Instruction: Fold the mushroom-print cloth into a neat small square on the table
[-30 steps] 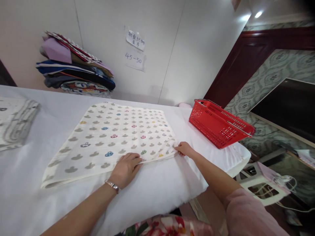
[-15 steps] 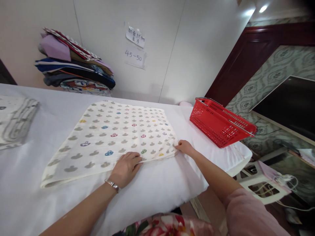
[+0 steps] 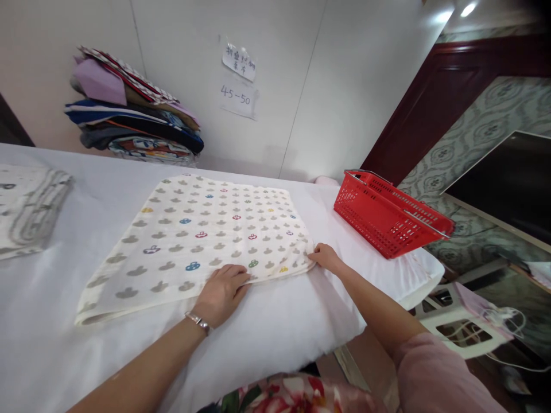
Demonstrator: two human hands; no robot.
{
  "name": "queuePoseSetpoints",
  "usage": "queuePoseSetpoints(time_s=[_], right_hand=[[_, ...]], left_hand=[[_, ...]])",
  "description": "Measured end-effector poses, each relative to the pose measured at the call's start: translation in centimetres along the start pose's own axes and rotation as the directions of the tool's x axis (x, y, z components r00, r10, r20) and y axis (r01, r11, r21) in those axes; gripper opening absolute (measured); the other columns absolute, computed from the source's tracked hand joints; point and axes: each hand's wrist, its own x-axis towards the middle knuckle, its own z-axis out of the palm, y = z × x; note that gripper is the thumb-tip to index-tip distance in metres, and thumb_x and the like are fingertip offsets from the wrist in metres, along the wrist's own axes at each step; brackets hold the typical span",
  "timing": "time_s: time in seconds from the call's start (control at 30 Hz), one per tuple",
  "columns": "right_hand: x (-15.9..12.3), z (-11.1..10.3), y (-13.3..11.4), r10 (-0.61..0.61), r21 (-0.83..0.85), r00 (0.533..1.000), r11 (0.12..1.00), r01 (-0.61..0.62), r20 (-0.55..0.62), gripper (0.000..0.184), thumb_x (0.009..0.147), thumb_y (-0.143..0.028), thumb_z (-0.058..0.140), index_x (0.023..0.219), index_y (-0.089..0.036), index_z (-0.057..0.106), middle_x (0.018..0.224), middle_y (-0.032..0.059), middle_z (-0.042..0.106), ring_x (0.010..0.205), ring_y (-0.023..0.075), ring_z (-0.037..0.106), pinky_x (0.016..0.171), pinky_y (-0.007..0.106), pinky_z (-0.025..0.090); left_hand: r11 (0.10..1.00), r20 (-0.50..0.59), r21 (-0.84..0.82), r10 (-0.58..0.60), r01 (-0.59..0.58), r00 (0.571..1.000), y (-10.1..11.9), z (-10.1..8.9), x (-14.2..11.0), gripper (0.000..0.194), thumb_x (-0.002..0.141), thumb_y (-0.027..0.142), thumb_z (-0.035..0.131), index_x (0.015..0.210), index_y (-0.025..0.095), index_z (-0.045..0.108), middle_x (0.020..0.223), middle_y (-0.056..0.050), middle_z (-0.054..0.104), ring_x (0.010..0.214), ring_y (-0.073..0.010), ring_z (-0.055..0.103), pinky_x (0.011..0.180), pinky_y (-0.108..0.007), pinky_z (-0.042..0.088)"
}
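Note:
A cream cloth [image 3: 224,223] printed with grey and coloured mushroom shapes lies folded in layers on the white-covered table [image 3: 267,321]. My left hand [image 3: 224,292], a metal bracelet at its wrist, rests flat on the cloth's near edge with its fingers stretched out. At the near right corner, my right hand [image 3: 325,257] pinches the edge of the cloth between thumb and fingers. Small wrinkles run through the cloth beside that pinch. At the cloth's near left corner the layered edge shows a slight gap.
On the right of the table stands a red plastic basket [image 3: 387,215] with metal handles. A pile of folded fabrics [image 3: 138,109] is against the wall at back left. Another folded cloth [image 3: 30,209] lies far left. A white stool [image 3: 465,327] holding cables stands beyond the table's right edge.
The view has shifted slightly, so everything sits a little further right. Both hands keep their places on the cloth, and its fold looks the same.

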Motion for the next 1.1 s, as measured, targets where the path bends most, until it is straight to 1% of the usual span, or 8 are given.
queuePoseSetpoints(time_s=[0.1, 0.23, 0.37, 0.6, 0.73, 0.93, 1.1], right_hand=[[-0.1, 0.0, 0.0, 0.002, 0.066, 1.0, 0.998, -0.002, -0.001, 0.014, 0.067, -0.023, 0.058, 0.074, -0.02, 0.046, 0.055, -0.0055, 0.052, 0.045, 0.0091, 0.049, 0.045, 0.02, 0.032], [-0.1, -0.1, 0.0, -0.001, 0.132, 1.0, 0.991, 0.0, 0.001, 0.016, 0.066, -0.02, 0.058, 0.077, -0.02, 0.045, 0.055, -0.0057, 0.052, 0.045, 0.0095, 0.05, 0.042, 0.019, 0.032], [-0.1, -0.2, -0.1, -0.003, 0.181, 1.0, 0.984, 0.006, -0.018, 0.017, 0.066, -0.018, 0.057, 0.076, -0.02, 0.044, 0.056, -0.0064, 0.051, 0.044, 0.0087, 0.05, 0.039, 0.018, 0.03], [-0.3, -0.6, -0.2, 0.017, 0.24, 1.0, 0.971, -0.012, -0.02, 0.019, 0.067, -0.018, 0.059, 0.075, -0.021, 0.042, 0.05, -0.0084, 0.046, 0.039, 0.0081, 0.046, 0.036, 0.018, 0.027], [-0.7, -0.9, -0.3, 0.028, 0.269, 1.0, 0.963, -0.023, -0.014, 0.021, 0.066, -0.018, 0.061, 0.073, -0.02, 0.042, 0.049, -0.0086, 0.046, 0.039, 0.008, 0.046, 0.035, 0.018, 0.027], [-0.7, -1.2, -0.6, 0.032, 0.31, 0.999, 0.951, -0.022, -0.027, 0.022, 0.067, -0.017, 0.062, 0.073, -0.021, 0.041, 0.047, -0.0096, 0.045, 0.036, 0.0078, 0.045, 0.034, 0.018, 0.027], [-0.7, -1.2, -0.8, 0.038, 0.354, 0.999, 0.935, -0.025, -0.029, 0.022, 0.066, -0.016, 0.061, 0.075, -0.021, 0.041, 0.048, -0.0089, 0.047, 0.039, 0.0088, 0.048, 0.034, 0.018, 0.03]], left_hand=[[1.0, 0.002, 0.0, -0.004, 0.004, 1.0, 0.0, 0.0, 0.0, 0.024, 0.086, 0.028, 0.043, 0.097, 0.022, 0.063, 0.103, -0.005, 0.06, 0.098, -0.021, 0.051, 0.084, -0.038, 0.042], [1.0, 0.008, 0.001, -0.013, 0.013, 1.0, 0.0, 0.0, -0.1, 0.023, 0.086, 0.028, 0.043, 0.097, 0.021, 0.062, 0.103, -0.005, 0.06, 0.098, -0.0212, 0.051, 0.084, -0.039, 0.042], [1.0, 0.006, -0.004, -0.012, 0.013, 1.0, 0.1, -0.1, -0.2, 0.023, 0.086, 0.028, 0.043, 0.096, 0.022, 0.063, 0.102, -0.005, 0.06, 0.097, -0.0211, 0.052, 0.083, -0.039, 0.042], [1.0, 0.025, -0.006, -0.028, 0.028, 0.999, 0.4, -0.3, 0.0, 0.022, 0.086, 0.028, 0.043, 0.095, 0.022, 0.062, 0.101, -0.005, 0.06, 0.096, -0.0207, 0.051, 0.083, -0.038, 0.041], [0.999, 0.035, -0.01, -0.036, 0.037, 0.999, 0.5, -0.4, 0.0, 0.022, 0.086, 0.028, 0.043, 0.094, 0.022, 0.062, 0.101, -0.005, 0.06, 0.096, -0.0204, 0.051, 0.083, -0.039, 0.041], [0.999, 0.017, -0.024, -0.028, 0.028, 0.999, 0.4, -0.3, -0.1, 0.021, 0.085, 0.027, 0.044, 0.093, 0.022, 0.062, 0.101, -0.004, 0.06, 0.095, -0.0205, 0.051, 0.083, -0.038, 0.041], [0.999, 0.006, -0.026, -0.022, 0.022, 1.0, 0.4, -0.3, -0.1, 0.022, 0.085, 0.027, 0.043, 0.093, 0.022, 0.063, 0.1, -0.005, 0.06, 0.094, -0.0203, 0.052, 0.081, -0.038, 0.042]])
